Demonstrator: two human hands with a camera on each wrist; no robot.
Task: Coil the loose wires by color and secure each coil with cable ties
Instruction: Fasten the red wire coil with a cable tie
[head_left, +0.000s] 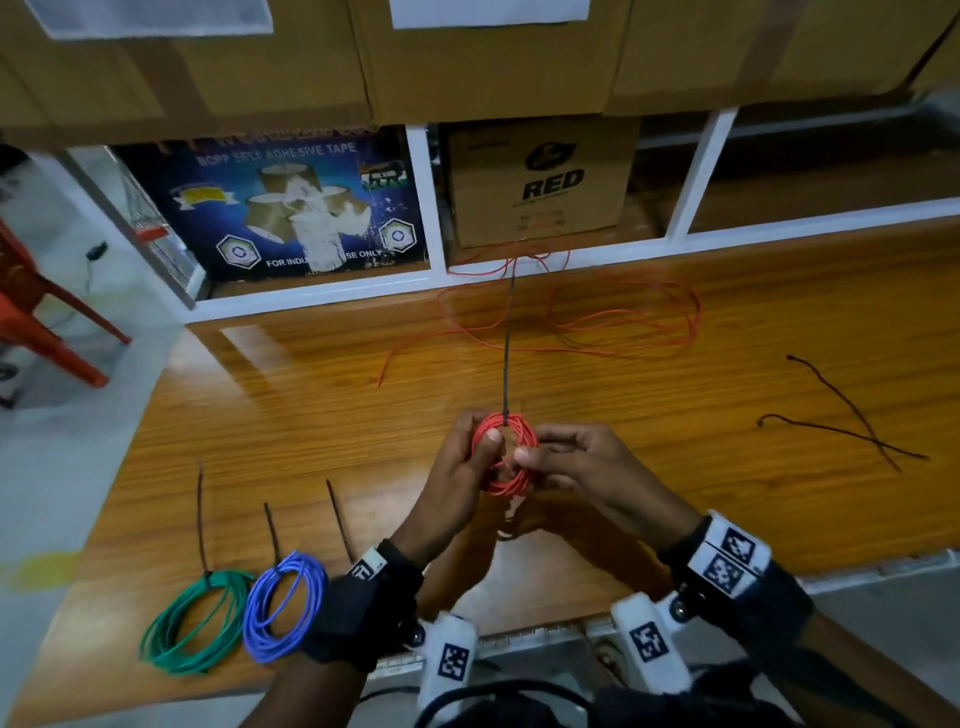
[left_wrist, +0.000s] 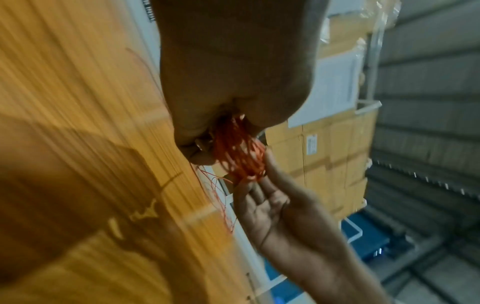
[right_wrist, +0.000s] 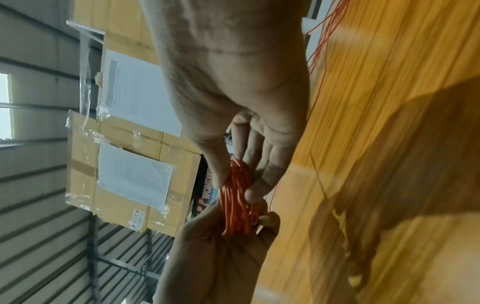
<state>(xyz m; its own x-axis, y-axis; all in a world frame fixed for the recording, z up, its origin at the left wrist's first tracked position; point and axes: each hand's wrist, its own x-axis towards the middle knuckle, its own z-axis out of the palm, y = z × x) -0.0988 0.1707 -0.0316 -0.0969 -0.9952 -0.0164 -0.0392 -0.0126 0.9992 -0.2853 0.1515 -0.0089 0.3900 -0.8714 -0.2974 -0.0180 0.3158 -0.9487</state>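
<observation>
A: Let's take stock from the big things down. The wide wood-grain counter (head_left: 675, 415) spreads under both our hands, and beyond them, well apart, lies a loose tangle of thin red wire (head_left: 597, 317) that we judge is not yet wound.

B: Down by our left wrist sit the round green wire coil (head_left: 195, 623) and, touching it, the round blue wire coil (head_left: 283, 608), each with a dark tie tail standing up. Out past our right hand, two spare dark cable ties (head_left: 852, 431) lie crossed.

A: So the step in hand is tying the small red wire coil (head_left: 505, 453), which we hold up between both hands, above the counter.

B: Our left hand (head_left: 462, 467) grips its left side, thumb pressed over the strands. Our right hand (head_left: 582, 462) pinches the right side between thumb and fingertips.

A: The long black cable tie (head_left: 508, 353) already circles the far edge of the coil, its tail pointing away from us. Whether it's cinched tight, we cannot tell.

B: To do it well, we'd keep the left thumb clamping the turns flat so none spring out, then let the right hand pull the tail straight until the strands bunch snugly.

A: And we should mind the loose strands; the left wrist view shows them splaying.
</observation>
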